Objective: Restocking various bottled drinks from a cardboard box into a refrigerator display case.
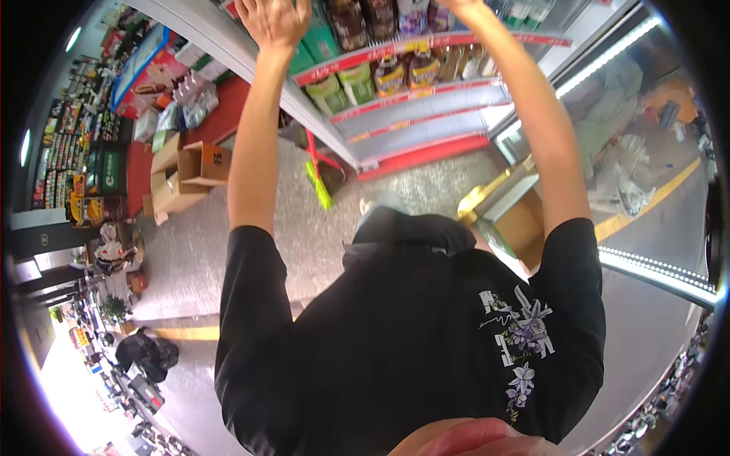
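Observation:
Both of my arms reach up to a stocked shop display cooler. My left hand (275, 20) is at the top edge beside green cartons (319, 43), its back showing and its fingertips cut off. Of my right hand (459, 3) only a sliver near the wrist shows, close to a purple-labelled package (439, 16). Whether either hand touches or holds something is hidden. Dark bottles (347, 25) stand on the upper shelf between my arms. Below them are yellow-labelled bottles (390, 75) and green-and-white packs (357, 82) behind a red price strip (370, 55).
An open glass door (610, 131) with light strips stands at right. An open cardboard box (522, 228) is under my right arm. A red-handled broom with green bristles (318, 185) and a dustpan lie near the cooler's base. Cardboard boxes (181, 179) rest on the left floor.

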### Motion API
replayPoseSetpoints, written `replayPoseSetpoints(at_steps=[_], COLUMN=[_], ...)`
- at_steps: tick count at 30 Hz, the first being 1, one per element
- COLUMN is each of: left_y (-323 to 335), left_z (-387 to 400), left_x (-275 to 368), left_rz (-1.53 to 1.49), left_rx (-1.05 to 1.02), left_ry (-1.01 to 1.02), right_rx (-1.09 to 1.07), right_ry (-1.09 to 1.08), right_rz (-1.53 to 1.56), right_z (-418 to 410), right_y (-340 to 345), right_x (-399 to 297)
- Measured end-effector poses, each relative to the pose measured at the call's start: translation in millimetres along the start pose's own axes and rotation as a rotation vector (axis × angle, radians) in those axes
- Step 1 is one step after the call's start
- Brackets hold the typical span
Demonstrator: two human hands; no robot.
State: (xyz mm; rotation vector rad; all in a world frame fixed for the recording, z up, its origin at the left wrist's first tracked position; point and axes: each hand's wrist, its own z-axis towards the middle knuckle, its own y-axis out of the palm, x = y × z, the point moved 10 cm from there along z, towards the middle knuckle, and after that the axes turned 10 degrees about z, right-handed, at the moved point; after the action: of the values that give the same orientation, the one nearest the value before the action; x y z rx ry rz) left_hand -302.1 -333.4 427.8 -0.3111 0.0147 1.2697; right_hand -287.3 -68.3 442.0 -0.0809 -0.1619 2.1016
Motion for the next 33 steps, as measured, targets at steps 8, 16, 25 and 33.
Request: replayPoseSetpoints(at_steps=[8, 16, 25, 33], left_y=[-3.3, 3.0, 12.3, -1.0], left_z=[-2.1, -11.4, -13.1, -2.5], left_x=[5.0, -5.4, -4.6, -2.6], left_rz=[0.021, 0.077, 0.067, -0.053], left_rx=[0.081, 0.086, 0.060, 0.157], left_ry=[0.040, 0.033, 0.014, -0.022], right_rx=[0.074, 0.074, 0.063, 0.010], right_ry=[0.038, 0.072, 0.116, 0.149], right_rz=[0.016, 0.024, 0.013, 0.014], right_z=[-7.7, -3.5, -3.5, 3.7], right_y=[0.7, 1.9, 0.3, -5.1], right_x=[-4.9, -11.1, -6.7, -10.8])
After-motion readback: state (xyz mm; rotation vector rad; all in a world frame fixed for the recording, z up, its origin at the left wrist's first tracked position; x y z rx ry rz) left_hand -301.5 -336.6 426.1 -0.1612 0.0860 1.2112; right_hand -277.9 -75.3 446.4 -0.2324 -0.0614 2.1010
